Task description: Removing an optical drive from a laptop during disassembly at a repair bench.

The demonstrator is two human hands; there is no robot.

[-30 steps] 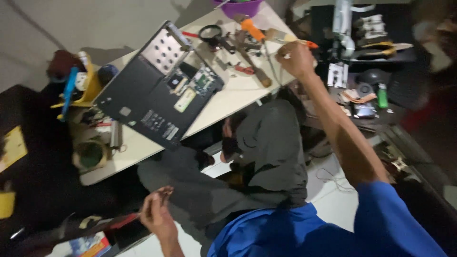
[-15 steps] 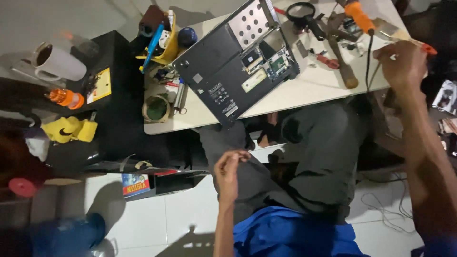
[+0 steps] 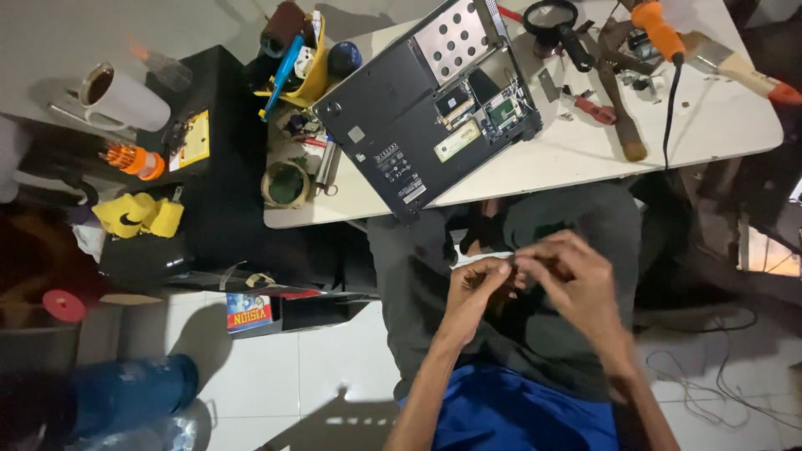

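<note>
Standing at far left, a white mug (image 3: 125,100) waits; at upper centre the opened laptop (image 3: 430,104) lies underside up on the white table (image 3: 585,159), boards exposed, seemingly mid-repair; lower centre, the left hand (image 3: 472,288) and right hand (image 3: 576,280) meet fingertip to fingertip, pinching something too small to identify.

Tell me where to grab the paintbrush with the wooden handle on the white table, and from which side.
Take the flat paintbrush with the pale wooden handle and orange tip by the middle of that handle, probably from above. It lies flat near the white table's right edge, bristles towards the orange-handled tool, and the handle is bare, with open tabletop on both sides.
</note>
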